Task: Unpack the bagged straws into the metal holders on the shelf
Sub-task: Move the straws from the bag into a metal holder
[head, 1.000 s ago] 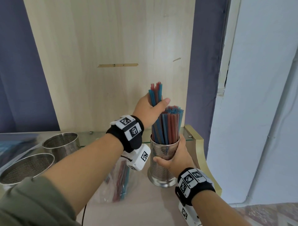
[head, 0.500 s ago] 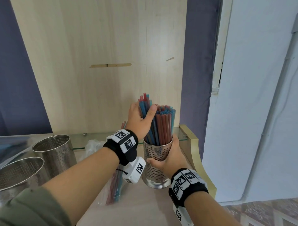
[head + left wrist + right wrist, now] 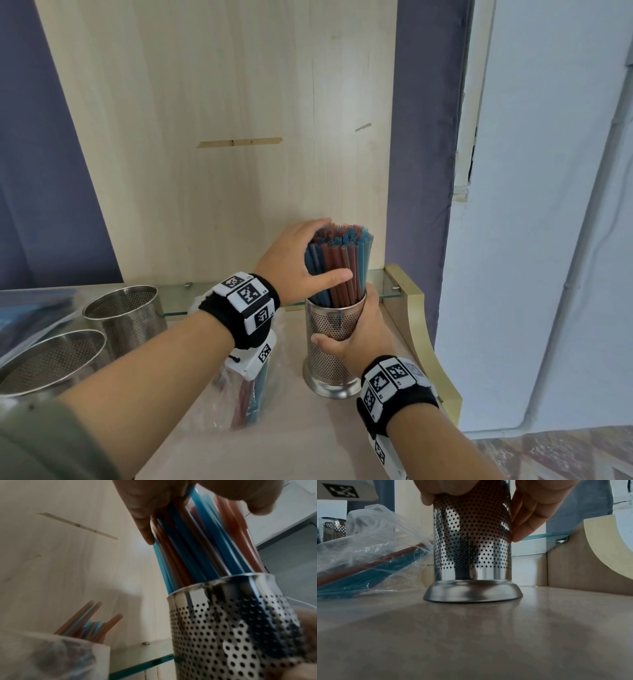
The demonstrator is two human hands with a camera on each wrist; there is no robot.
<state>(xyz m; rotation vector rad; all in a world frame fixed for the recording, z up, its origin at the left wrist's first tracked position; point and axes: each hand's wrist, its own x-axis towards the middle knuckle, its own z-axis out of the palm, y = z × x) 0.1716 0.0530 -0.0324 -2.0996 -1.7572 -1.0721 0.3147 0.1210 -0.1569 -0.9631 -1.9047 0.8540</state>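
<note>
A perforated metal holder stands upright on the wooden shelf, packed with red and blue straws. My left hand wraps the upper part of the straw bundle, with the thumb across the front and the fingers over the back and top. My right hand grips the holder's wall from the near right side. A clear plastic bag with more straws lies left of the holder, under my left wrist.
Two empty perforated metal holders stand at the left of the shelf. A glass ledge runs along the wooden back panel. A raised curved side board bounds the shelf at the right.
The bunch in my left hand has gone down into the holder and now stands level with the other straws. My left hand has dropped with it. My right hand stays on the holder.
</note>
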